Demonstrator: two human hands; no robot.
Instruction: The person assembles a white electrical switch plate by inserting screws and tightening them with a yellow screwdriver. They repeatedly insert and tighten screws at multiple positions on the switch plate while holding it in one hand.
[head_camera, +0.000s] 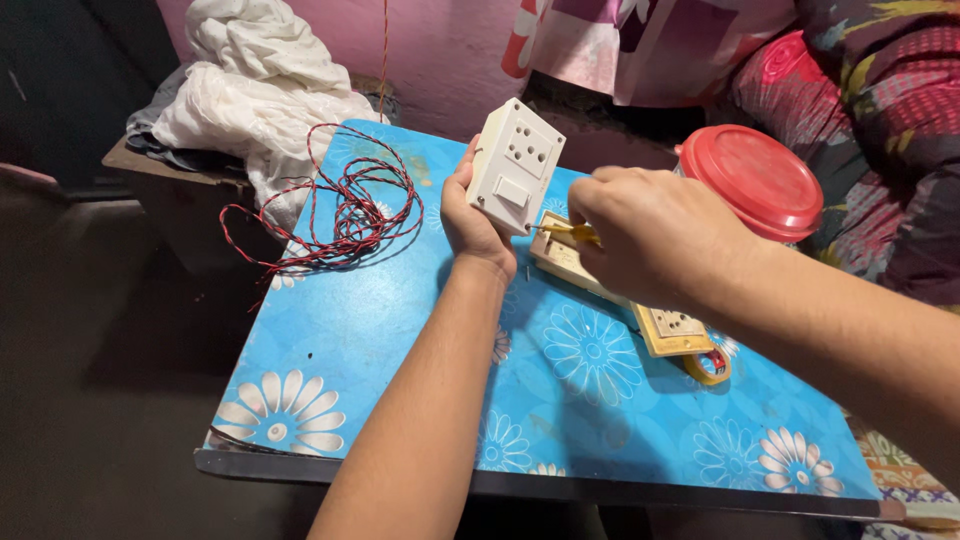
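Note:
My left hand (468, 222) grips a white socket-and-switch box (515, 165) from behind and holds it tilted above the blue flowered table (340, 330). My right hand (650, 235) is closed around a yellow-handled screwdriver (575, 233) whose tip points at the box's lower right edge. Under my right hand lies a yellowish switch board (672, 330) flat on the table.
A tangle of red-and-black twisted wire (345, 205) lies at the table's back left. A red-lidded container (755, 180) stands at the back right. White cloth (250, 90) is heaped behind the table. A small roll of tape (710, 365) sits beside the board.

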